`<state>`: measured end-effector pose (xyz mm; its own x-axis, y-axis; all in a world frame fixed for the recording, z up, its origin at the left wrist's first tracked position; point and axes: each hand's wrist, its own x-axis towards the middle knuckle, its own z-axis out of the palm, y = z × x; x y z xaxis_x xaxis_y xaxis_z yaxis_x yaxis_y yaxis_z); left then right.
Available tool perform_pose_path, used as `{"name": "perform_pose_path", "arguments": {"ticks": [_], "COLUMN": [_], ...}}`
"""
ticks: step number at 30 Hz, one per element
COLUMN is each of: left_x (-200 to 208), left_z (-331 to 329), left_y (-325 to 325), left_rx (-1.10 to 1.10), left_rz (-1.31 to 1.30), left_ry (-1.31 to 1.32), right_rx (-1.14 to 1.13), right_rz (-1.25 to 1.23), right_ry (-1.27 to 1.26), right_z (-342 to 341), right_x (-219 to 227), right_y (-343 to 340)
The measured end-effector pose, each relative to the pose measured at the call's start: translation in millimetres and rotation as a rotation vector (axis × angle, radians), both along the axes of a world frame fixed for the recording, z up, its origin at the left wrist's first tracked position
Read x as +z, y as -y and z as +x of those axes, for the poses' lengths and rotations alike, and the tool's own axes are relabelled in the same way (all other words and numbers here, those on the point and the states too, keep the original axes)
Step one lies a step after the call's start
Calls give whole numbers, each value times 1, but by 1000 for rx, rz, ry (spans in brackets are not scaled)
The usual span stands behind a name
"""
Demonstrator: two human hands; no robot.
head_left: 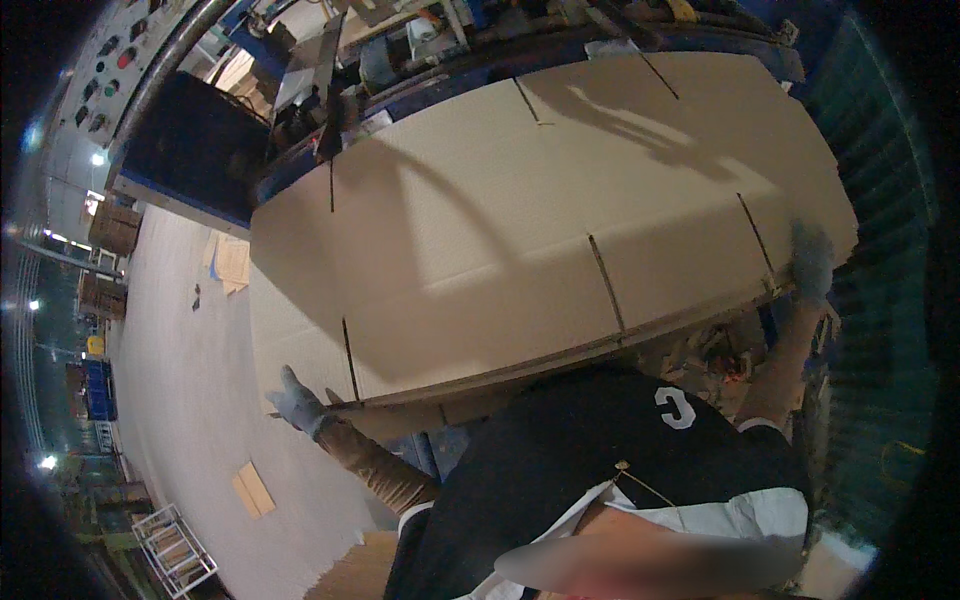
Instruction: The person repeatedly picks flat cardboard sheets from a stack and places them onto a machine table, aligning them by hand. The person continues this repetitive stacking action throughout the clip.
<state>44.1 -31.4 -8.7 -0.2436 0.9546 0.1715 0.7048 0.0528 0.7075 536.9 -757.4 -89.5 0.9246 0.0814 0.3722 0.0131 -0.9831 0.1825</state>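
A very large flat sheet of brown cardboard (520, 220), cut with several slots and scored into panels, lies in front of me. My left hand (297, 402), in a grey glove, grips its near left corner. My right hand (812, 262), also gloved in grey, holds the sheet's near right edge. Both arms are spread wide. A second cardboard edge shows just under the sheet's near side.
A blue machine (470, 50) with rollers and a dark panel stands behind the sheet. A control panel with coloured buttons (110, 70) is at upper left. Loose cardboard pieces (253, 489) lie on the grey floor at left. A white metal rack (175, 548) stands at lower left.
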Motion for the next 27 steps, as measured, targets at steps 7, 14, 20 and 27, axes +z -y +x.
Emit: {"name": "perform_pose_path", "arguments": {"ticks": [7, 14, 20, 27], "left_x": [26, 84, 110, 76], "left_z": [2, -32, -32, -6], "left_y": [7, 24, 0, 31], "left_rx": [-118, -331, -424, -733], "left_rz": [33, 369, 453, 267], "left_ry": [87, 446, 716, 894], "right_rx": [-59, -24, -88, 527], "right_rz": [-653, 454, 1056, 1617], "right_ry": [129, 236, 467, 332], "right_z": [21, 24, -4, -96], "right_x": [6, 49, 88, 187], "right_y": [-8, -11, -37, -108]}}
